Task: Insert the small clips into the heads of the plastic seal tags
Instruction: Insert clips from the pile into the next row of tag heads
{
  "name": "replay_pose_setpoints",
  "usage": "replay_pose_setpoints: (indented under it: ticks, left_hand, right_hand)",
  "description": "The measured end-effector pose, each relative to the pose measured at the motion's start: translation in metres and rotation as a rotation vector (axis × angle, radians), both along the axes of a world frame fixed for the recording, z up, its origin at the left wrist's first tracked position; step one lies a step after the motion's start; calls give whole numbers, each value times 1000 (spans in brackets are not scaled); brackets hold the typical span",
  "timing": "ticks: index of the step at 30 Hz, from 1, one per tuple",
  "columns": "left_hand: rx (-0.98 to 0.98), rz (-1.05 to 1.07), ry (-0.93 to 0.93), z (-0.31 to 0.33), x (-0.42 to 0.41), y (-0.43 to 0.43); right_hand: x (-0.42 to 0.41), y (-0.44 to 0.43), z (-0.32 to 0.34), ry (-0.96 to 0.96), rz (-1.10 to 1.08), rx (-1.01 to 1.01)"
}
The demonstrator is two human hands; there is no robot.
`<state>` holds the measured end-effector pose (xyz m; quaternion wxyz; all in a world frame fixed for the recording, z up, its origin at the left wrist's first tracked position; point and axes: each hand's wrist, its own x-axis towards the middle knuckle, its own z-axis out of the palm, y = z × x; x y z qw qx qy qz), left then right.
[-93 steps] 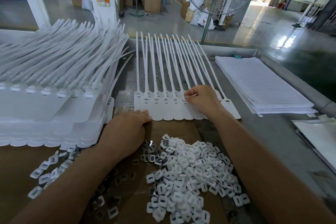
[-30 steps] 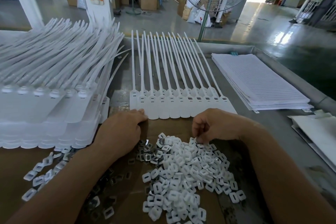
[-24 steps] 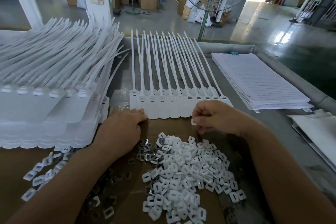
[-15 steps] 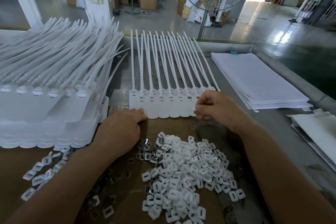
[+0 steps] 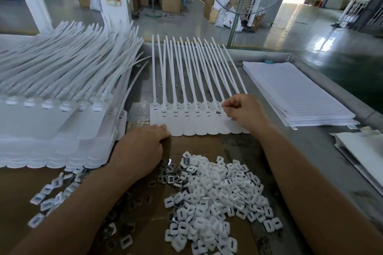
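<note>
Both of your forearms reach in from the near edge, and your hands sit at opposite ends of one row of seal tags (image 5: 186, 120). Your left hand (image 5: 141, 149) lies palm down, its fingers stretched forward and close together. Its fingertips (image 5: 163, 130) rest flat on the rounded bottom edge of the first tags at that end and grip nothing.

Your right hand (image 5: 243, 113) is over the other end of the row, fingers curled in tight, with the thumb pressed against the forefinger (image 5: 232, 101). That pinch sits on the heads of the tags, where strap meets flag, and the hand covers the last tags of the row. I cannot tell whether a clip is between thumb and forefinger, because the fingertips hide it. Just beside those fingertips, toward your left hand, one head (image 5: 218, 112) shows a darker slot than its neighbours. The straps (image 5: 186, 72) fan away beyond both sets of fingers.

The pile of small clips (image 5: 217, 196) lies behind your fingers, between your two forearms, on a brown cardboard sheet (image 5: 196, 145). It is close by your left wrist and no finger touches it. A few loose clips (image 5: 47, 194) lie outside your left forearm. A tall stack of tags (image 5: 51, 114) stands just beside your left hand on its outer side. A stack of lined sheets (image 5: 296, 93) lies beyond your right hand on its outer side.
</note>
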<state>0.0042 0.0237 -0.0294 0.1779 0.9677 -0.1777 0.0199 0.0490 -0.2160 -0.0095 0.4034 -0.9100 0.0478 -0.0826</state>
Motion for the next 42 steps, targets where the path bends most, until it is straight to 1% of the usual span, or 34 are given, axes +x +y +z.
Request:
replay_pose_setpoints:
  ticks: [5,8,10,16,25,29,34,42]
  left_hand:
    - [-6,-5,-7,3,-1,-1]
    - [3,-8,-3,3,-1,-1]
    - [5,-8,3,4,-1,-1]
    - [6,-3,5,5,-2,0]
    - [16,-8,5,4,-1,1]
    - [15,-8,8,4,0,0]
    - [13,-7,-3,3,0,0]
    - [4,-6,3,3,0,0]
  right_hand:
    - [8,0,-5,0,-17,36]
    - [11,3,-8,-21,5,-69]
    - [13,4,-12,-30,-4,-88]
    - [12,6,-17,-82,-56,-25]
    - [12,11,-24,-118,-92,-21]
    - [13,10,-26,-104,-93,-23]
    - [15,9,-26,-83,-109,-81]
    - [20,10,-11,42,-109,-30]
